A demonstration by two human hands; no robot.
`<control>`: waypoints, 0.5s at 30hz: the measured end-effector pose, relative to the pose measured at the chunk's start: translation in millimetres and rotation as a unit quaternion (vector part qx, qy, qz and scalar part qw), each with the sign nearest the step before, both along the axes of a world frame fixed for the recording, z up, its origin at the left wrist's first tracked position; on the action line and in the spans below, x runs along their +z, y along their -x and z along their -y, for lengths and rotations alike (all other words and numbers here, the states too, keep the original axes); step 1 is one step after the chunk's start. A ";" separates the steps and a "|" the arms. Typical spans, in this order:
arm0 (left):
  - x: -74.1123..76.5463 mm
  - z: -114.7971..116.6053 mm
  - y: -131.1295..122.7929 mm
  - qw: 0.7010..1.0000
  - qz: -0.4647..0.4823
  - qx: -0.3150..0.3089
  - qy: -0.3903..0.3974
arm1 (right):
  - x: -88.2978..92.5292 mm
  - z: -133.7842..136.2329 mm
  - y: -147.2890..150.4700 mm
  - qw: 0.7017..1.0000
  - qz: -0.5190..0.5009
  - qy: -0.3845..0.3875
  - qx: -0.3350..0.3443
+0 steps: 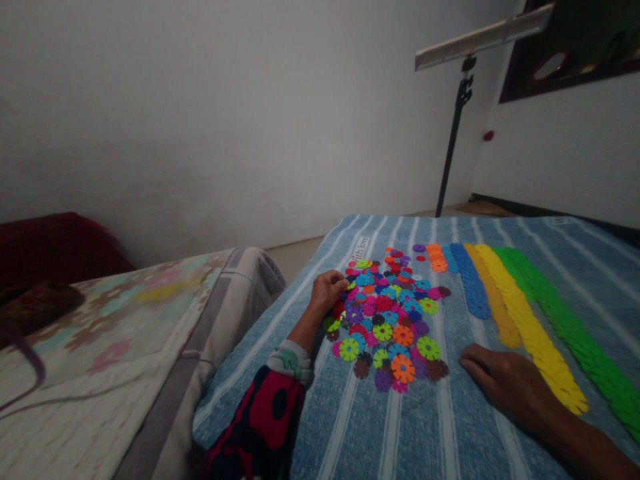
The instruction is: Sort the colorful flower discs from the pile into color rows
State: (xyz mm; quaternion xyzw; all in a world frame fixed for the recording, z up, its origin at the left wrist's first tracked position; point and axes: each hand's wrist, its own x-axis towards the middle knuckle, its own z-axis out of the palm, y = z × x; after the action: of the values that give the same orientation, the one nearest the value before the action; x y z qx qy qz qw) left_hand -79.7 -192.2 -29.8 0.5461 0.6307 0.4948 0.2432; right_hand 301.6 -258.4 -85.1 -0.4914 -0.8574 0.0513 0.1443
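A loose pile of notched plastic discs (383, 332) in many mixed colours spreads over the blue striped cloth. At the pile's left edge, my left hand (329, 291) has its fingertips pinched together, touching the discs; what is between them is too small to make out. My right hand (500, 375) rests on the cloth to the right of the pile, fingers curled closed and their undersides hidden. Beyond it lie overlapping rows sorted by colour: a blue row (470, 280), an orange-yellow row (493, 300), a yellow row (533, 327) and a green row (575, 320).
Short orange (437, 258) and light blue rows start at the far end, near a single purple disc (419, 248). A bed with a floral cover (135, 327) stands to the left across a gap. Behind the striped cloth (340, 460) are a light stand (453, 133) and a wall.
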 end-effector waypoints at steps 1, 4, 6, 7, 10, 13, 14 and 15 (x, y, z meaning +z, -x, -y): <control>0.9 1.2 -3.8 0.999 0.036 -0.012 0.009 | 0.1 0.0 0.1 1.000 0.001 0.001 0.000; 2.8 4.7 -12.1 0.991 0.122 -0.044 0.035 | 0.1 -0.1 0.7 1.000 0.009 0.011 -0.001; 3.4 6.6 -14.3 0.986 0.152 -0.053 0.042 | 0.1 -0.2 1.0 1.000 0.015 0.018 -0.003; 3.5 7.4 -14.7 0.985 0.160 -0.055 0.042 | 0.1 -0.1 1.1 1.000 0.017 0.022 -0.004; 3.2 9.3 -14.0 0.982 0.175 -0.061 0.042 | 0.6 0.3 0.8 0.999 0.017 0.027 -0.003; 3.2 9.4 -11.8 0.979 0.186 -0.067 0.041 | 0.7 0.8 0.0 0.999 0.013 0.030 -0.003; 3.5 8.9 -10.5 0.979 0.187 -0.062 0.041 | 0.6 0.7 -0.4 0.999 0.012 0.031 -0.002; 4.0 8.3 -8.9 0.980 0.188 -0.053 0.042 | 0.3 0.5 -0.8 0.999 0.012 0.033 -0.002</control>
State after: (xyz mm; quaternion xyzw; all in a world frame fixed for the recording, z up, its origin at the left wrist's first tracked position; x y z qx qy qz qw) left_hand -70.8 -200.6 -25.8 0.4654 0.5643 0.5483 0.4054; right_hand 302.4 -258.9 -84.9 -0.4984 -0.8557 0.0731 0.1184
